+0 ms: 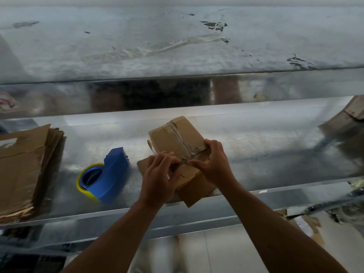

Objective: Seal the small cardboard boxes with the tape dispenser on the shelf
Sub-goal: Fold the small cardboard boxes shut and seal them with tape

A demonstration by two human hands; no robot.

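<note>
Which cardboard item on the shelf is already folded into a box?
The small brown cardboard box at centre, held by left hand and right hand; the brown cardboard stack at left lies flat.

The light is dim, cool and grey. The metal shelf (256,146) shows pale patches of glare and smeared reflections, brightest along its back. The box (173,136), the left hand (157,174) and the right hand (212,162) are sharpest, and the forearms lie in shade. The cardboard stack (23,166) at the left and the right edge are blurred. The shelf's lines bow with wide-angle distortion.
</note>
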